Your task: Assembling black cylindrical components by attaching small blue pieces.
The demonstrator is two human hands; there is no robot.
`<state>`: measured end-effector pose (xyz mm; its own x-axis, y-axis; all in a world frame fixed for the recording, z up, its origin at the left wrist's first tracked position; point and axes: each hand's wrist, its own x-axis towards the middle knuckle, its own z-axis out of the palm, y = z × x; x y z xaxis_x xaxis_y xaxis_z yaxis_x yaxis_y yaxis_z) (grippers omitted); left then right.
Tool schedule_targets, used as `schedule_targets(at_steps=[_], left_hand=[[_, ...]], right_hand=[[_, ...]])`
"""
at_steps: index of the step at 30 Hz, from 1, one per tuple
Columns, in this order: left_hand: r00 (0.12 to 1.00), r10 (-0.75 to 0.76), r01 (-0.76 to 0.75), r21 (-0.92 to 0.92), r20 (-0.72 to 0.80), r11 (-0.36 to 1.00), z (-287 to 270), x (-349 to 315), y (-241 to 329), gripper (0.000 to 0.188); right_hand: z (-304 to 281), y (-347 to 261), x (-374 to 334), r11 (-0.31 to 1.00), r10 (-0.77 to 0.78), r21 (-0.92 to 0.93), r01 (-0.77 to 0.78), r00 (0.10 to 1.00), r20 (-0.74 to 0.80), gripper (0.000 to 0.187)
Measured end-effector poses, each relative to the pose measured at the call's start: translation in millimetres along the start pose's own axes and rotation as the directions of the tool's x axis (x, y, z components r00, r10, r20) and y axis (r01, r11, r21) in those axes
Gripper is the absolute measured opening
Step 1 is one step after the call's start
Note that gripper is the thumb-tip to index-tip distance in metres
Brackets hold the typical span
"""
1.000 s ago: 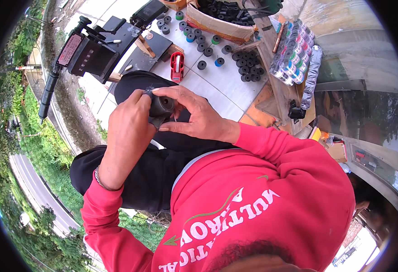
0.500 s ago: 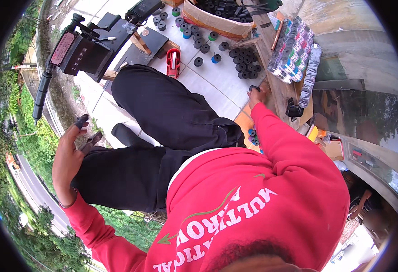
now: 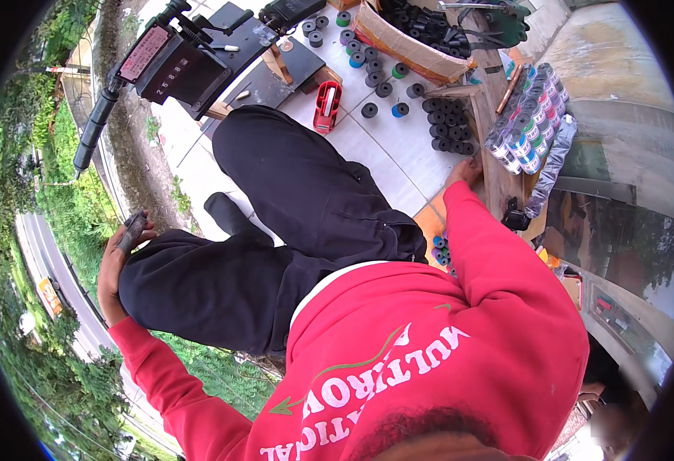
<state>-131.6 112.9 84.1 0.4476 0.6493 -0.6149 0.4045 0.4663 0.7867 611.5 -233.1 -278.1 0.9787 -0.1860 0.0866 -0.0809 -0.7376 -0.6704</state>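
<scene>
My left hand [image 3: 116,265] is beside my left knee, fingers curled round a small dark grey piece [image 3: 132,229] whose kind I cannot make out. My right hand [image 3: 464,170] reaches down to the floor at the near edge of a block of black rolls [image 3: 448,123]. Its fingertips are small and partly hidden, so whether they hold anything does not show. The black rolls stand close together in rows beside a wooden beam [image 3: 500,165]. More loose rolls [image 3: 373,65], some with green or blue sides, are scattered farther off on the white tiles.
A black machine with a counter [image 3: 175,73] stands at the far left beside a red tape dispenser [image 3: 327,107]. A cardboard box [image 3: 410,50] holds black parts. Wrapped, stacked rolls [image 3: 533,119] lie on the right, with a black device [image 3: 515,217] nearby. Coloured rolls [image 3: 441,250] sit by my hip.
The whole view has shifted, moving the floor things to the right in the picture. My left hand has closed in against the knee. The black roll at my right fingertips no longer shows there.
</scene>
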Motion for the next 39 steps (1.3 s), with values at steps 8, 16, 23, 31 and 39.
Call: schedule_targets(at_steps=[8, 16, 23, 31, 39], left_hand=[[0.985, -0.033, 0.124, 0.561, -0.17, 0.818, -5, -24, 21, 0.022], [0.962, 0.204, -0.275, 0.658, 0.184, 0.701, 83, -7, 92, 0.036], [0.987, 0.041, -0.148, 0.792, 0.154, 0.593, 94, 8, 74, 0.043], [0.995, 0.05, -0.104, 0.846, 0.092, 0.523, 89, -2, 53, 0.058], [0.997, 0.062, -0.075, 0.881, 0.052, 0.467, 96, 13, 59, 0.044]], right_hand=[[10, -95, -187, 0.862, -0.495, 0.244, 0.444, 0.639, 0.589, 0.046], [87, -156, -175, 0.808, -0.575, 0.181, 0.561, 0.682, 0.452, 0.059], [129, -207, -156, 0.674, -0.658, 0.082, 0.734, 0.547, 0.518, 0.055], [146, -215, -144, 0.645, -0.471, -0.018, 0.764, 0.416, 0.778, 0.059], [131, -209, -167, 0.529, -0.48, -0.05, 0.847, 0.348, 0.805, 0.058]])
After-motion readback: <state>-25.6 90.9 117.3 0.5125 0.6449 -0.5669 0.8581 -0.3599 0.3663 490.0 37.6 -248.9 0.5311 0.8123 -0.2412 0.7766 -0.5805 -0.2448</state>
